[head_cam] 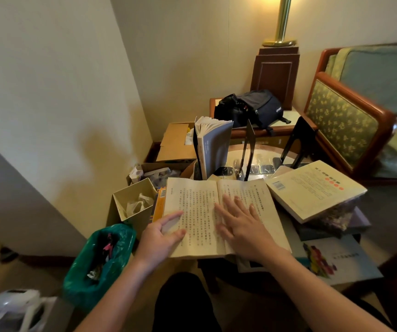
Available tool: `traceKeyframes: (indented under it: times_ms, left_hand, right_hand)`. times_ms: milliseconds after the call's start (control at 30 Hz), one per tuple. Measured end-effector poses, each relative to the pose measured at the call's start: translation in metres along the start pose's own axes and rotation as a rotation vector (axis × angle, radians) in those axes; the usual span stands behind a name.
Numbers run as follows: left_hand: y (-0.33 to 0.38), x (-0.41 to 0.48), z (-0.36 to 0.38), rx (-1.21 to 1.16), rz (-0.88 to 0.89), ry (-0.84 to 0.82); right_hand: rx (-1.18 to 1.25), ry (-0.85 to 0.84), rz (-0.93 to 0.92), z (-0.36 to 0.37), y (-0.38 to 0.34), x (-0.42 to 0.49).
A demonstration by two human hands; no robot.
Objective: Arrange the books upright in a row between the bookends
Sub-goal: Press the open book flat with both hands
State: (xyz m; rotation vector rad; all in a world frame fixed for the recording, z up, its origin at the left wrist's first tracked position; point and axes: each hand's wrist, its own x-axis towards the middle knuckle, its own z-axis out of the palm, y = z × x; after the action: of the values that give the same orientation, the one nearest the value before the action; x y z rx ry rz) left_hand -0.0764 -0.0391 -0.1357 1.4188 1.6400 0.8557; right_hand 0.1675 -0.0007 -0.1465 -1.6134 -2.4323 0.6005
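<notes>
While the left hand rests a loosely spread thumb and forefinger on its left page, an open yellowed book lies at the front of the glass tabletop, with the right hand spread flat on its right page. Behind it, a grey-blue paperback stands upright, then an edge-on black metal bookend and a slanted black bookend. A cream paperback lies flat.

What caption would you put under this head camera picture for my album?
Left hand and right hand touch an open book lying flat; a blue book stands among the bookends behind.
</notes>
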Motion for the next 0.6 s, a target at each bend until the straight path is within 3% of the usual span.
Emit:
traceKeyframes:
  times_ms: [233, 500, 600]
  left_hand:
    - [0.004, 0.003, -0.002, -0.035, -0.02, 0.022]
    - [0.022, -0.004, 0.003, -0.055, 0.001, 0.006]
    - [0.032, -0.007, -0.002, -0.045, -0.009, -0.002]
  right_hand:
    - [0.089, 0.304, 0.369, -0.014, 0.026, -0.045]
    - [0.552, 0.383, 0.457, -0.03, 0.029, -0.057]
    - [0.759, 0.33, 0.438, -0.044, 0.028, -0.057]
